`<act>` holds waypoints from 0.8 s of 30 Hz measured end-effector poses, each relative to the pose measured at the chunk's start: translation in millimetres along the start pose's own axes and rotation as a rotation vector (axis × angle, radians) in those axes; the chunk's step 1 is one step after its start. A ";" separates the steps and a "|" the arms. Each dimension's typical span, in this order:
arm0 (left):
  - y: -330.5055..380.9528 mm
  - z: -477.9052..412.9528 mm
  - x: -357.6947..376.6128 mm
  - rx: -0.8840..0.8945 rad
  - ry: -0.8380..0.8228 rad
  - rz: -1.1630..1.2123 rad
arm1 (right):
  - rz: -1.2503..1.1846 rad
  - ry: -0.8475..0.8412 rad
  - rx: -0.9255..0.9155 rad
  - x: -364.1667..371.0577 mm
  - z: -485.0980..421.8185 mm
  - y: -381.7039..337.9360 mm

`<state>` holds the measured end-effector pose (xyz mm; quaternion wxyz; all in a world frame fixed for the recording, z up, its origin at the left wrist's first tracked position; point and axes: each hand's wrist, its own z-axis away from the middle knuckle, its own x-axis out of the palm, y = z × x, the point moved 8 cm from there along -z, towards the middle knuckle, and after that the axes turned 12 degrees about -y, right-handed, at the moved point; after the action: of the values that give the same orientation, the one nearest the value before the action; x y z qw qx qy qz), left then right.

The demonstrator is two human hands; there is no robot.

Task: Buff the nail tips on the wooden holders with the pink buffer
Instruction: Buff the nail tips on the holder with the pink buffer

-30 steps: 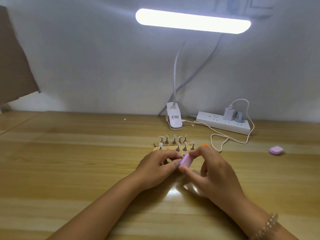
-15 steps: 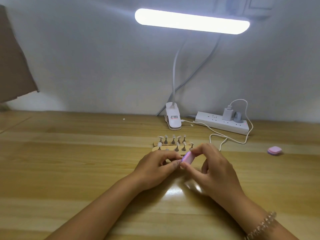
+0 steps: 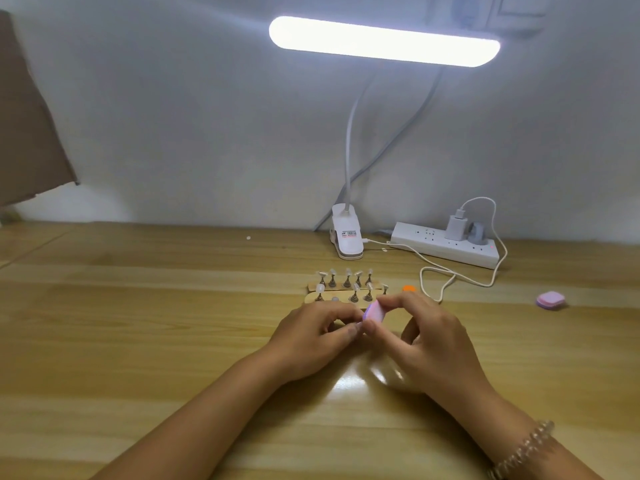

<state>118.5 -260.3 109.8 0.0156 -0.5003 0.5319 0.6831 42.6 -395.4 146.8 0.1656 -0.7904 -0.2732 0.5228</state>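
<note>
Where the hands meet: just in front of the near holder, low over the table, thumb tips touching.
Right hand: pinches the buffer, forefinger on its top edge, thumb underneath; the other fingers are loosely bent behind.
Buffer: short pink block, tilted, upper end toward the near holder, lower end at the left thumb tip.
Left hand: knuckles up, fingers curled in toward the near holder's front edge. What lies under the fingers is hidden, so I cannot tell whether it grips anything.
Holders: two wooden strips side by side, the far holder just behind the near one.
Tips: pale, standing on small metal posts along both strips.
Change from 1.0 s ago: the buffer sits slightly higher and closer to the near holder, and the right forefinger reaches further over it.
Change from 0.5 s ago: the buffer has barely moved. An orange piece right of the holders shows again past the right forefinger.
Unchanged: the left hand's curl, and both holders' places.
Rest: lit lamp on a white clamp; power strip with a white cable; a second pink block well to the right; bead bracelet on the right wrist.
</note>
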 end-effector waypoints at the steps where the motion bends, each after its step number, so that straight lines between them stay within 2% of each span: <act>1: -0.2 0.2 -0.2 0.003 0.001 0.002 | 0.009 -0.008 -0.036 1.5 1.3 -4.8; 3: -0.2 0.3 -0.9 0.006 0.004 -0.002 | -0.020 -0.020 -0.053 2.7 1.5 -6.9; 6: 1.0 -0.5 -0.7 0.014 0.004 0.009 | -0.018 0.012 0.025 -1.6 -1.1 3.6; 10: -0.4 -0.1 -1.8 0.012 0.015 0.028 | 0.037 -0.011 -0.052 4.0 3.9 -9.4; 12: -0.1 -0.7 -2.1 0.024 0.027 0.050 | 0.001 0.002 0.012 1.9 1.4 0.0; 16: 1.4 -1.8 -5.3 0.084 0.066 0.209 | -0.135 0.138 0.153 -14.9 0.4 27.5; 19: -1.2 -1.4 -8.2 0.100 0.105 0.282 | -0.100 0.132 0.088 -13.5 2.7 15.4; 22: -4.4 -3.1 -6.5 0.090 0.101 0.297 | 0.006 0.026 -0.055 0.8 4.0 -8.6; 24: -5.5 -4.3 -5.2 0.086 0.093 0.284 | 0.058 -0.006 -0.073 4.3 3.3 -11.9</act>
<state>127.0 -258.5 109.8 -0.0847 -0.4500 0.6261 0.6311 37.8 -383.4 148.8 0.1206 -0.8019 -0.2695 0.5195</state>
